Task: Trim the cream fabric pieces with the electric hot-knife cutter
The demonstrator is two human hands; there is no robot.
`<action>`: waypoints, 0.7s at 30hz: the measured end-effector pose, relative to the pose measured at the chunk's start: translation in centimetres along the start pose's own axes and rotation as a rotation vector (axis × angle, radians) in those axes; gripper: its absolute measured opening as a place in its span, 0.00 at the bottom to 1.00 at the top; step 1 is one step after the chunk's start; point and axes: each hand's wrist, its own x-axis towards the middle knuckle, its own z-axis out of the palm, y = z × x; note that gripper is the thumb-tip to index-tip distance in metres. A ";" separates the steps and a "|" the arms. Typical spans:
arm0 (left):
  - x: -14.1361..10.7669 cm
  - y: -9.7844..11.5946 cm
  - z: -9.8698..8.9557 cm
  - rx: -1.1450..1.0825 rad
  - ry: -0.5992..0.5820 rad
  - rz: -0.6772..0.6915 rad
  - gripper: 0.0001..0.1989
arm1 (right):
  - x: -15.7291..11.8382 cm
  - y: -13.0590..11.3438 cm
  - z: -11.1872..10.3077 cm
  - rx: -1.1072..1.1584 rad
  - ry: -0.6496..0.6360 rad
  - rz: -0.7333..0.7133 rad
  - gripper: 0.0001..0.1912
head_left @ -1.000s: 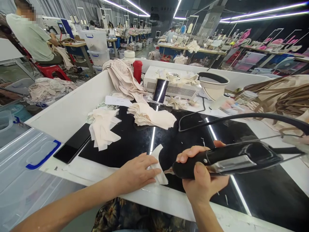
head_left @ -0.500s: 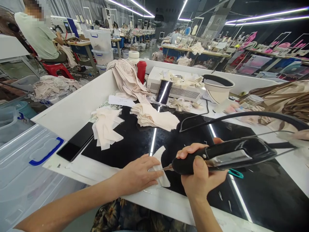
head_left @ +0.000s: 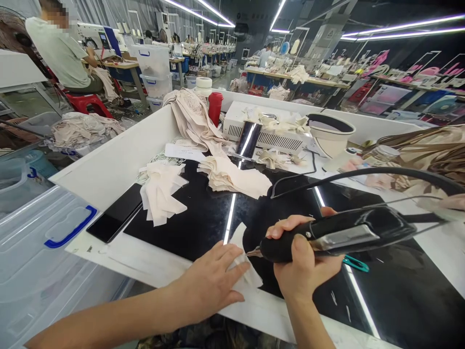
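Observation:
My left hand (head_left: 214, 276) lies with its fingers spread over a small cream fabric piece (head_left: 238, 236) on the shiny black board (head_left: 174, 213). My right hand (head_left: 303, 266) is closed around a thick black corded hand tool (head_left: 337, 235). The tool's thin metal tip (head_left: 254, 252) is at the right edge of the fabric piece; whether it touches cannot be made out. Farther back on the board rest a stack of cream fabric pieces (head_left: 236, 178) and a fanned pile of pale pieces (head_left: 162, 194).
A teal-handled tool (head_left: 356, 263) lies beyond my right hand. A black phone (head_left: 114, 213) is at the left. Behind stand a red bottle (head_left: 215, 109), a vented white box (head_left: 263, 135) and a cream bin (head_left: 330, 140). The tool's cable (head_left: 392, 170) arches right. A co-worker (head_left: 60, 58) sits far left.
My left hand has shifted slightly down, its fingers spreading more, with the thumb now showing apart. The fabric piece has turned a little under it. My right hand keeps its grip almost unmoved.

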 end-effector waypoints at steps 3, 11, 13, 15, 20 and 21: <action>0.4 -0.2 -0.5 0.009 0.014 0.020 0.25 | -0.1 -0.2 -0.3 -0.001 -0.007 -0.019 0.27; 4.0 -6.0 -0.2 -0.132 0.004 0.313 0.12 | -0.4 -0.2 -0.7 0.008 -0.021 -0.005 0.27; 4.4 -7.0 -0.3 -0.167 -0.066 0.321 0.12 | -0.5 -0.1 -0.7 -0.002 -0.017 -0.006 0.27; 4.3 -7.6 -0.6 -0.183 -0.103 0.313 0.13 | -0.6 -0.1 -0.8 -0.009 -0.016 -0.010 0.27; 3.5 -8.2 -1.4 -0.203 -0.132 0.292 0.14 | -0.7 0.0 -0.9 -0.023 -0.026 -0.017 0.27; 3.4 -8.3 -1.5 -0.197 -0.140 0.301 0.14 | -0.7 0.1 -0.9 -0.026 -0.030 -0.019 0.26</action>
